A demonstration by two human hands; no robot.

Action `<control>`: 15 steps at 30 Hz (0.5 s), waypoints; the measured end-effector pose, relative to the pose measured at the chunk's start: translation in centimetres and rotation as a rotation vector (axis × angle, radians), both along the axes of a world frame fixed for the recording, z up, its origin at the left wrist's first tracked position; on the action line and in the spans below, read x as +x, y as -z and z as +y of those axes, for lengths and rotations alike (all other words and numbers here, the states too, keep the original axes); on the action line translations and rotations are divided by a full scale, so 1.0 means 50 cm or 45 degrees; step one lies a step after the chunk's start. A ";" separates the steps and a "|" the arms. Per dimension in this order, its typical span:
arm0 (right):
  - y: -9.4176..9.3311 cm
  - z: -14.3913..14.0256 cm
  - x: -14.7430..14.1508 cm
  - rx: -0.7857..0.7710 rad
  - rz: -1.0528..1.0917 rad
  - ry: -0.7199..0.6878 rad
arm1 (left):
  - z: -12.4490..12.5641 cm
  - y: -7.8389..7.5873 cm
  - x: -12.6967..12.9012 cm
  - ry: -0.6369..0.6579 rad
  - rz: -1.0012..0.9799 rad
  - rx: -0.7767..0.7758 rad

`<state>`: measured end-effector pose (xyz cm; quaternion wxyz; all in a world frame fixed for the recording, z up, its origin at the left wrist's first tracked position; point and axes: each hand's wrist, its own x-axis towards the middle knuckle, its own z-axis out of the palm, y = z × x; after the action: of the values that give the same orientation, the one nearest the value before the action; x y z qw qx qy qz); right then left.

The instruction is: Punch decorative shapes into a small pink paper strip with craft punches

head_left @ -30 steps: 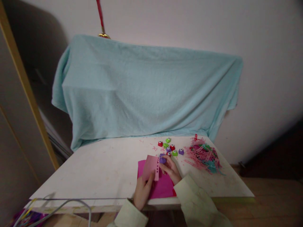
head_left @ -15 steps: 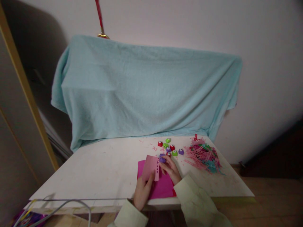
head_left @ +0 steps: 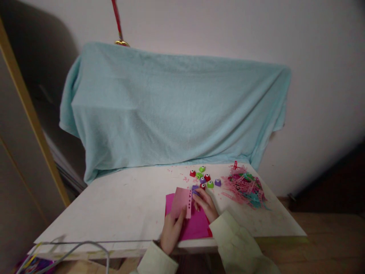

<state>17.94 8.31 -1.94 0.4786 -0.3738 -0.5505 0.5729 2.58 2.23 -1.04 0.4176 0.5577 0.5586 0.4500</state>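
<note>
My left hand [head_left: 172, 231] pinches the lower part of a pink paper sheet [head_left: 180, 201], thumb on top. A row of small punched holes runs down the sheet's right edge. Between the fingers of my right hand [head_left: 205, 203] is a purple craft punch [head_left: 195, 190], held at the sheet's upper right edge. Beneath both hands lies a stack of magenta paper [head_left: 196, 228], with a red sheet showing at its edges. Just beyond my right hand are several more craft punches in red, green and purple, among them a green one [head_left: 210, 184].
A heap of punched paper strips [head_left: 246, 186], mostly pink, lies on the right of the white table [head_left: 114, 209]. Tiny pink cut-outs [head_left: 186, 179] are scattered near the punches. A light blue cloth [head_left: 182, 110] hangs behind. A grey cable [head_left: 85, 243] loops at the front left.
My right fingers have closed slightly over the purple punch, so less of it shows. The paper and my left hand stay nearly in place; the view shifts a little.
</note>
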 end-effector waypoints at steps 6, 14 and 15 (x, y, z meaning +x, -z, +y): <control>0.001 0.000 -0.001 0.001 0.003 0.019 | 0.000 0.001 0.001 -0.022 -0.036 0.037; 0.001 0.001 0.000 0.008 0.013 0.045 | 0.001 0.010 -0.001 -0.012 -0.014 0.014; 0.001 0.001 0.000 0.008 0.012 0.044 | 0.001 0.011 -0.001 -0.014 -0.007 0.008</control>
<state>17.94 8.37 -1.99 0.4921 -0.3792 -0.5434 0.5646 2.53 2.27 -1.60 0.4149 0.5548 0.5589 0.4556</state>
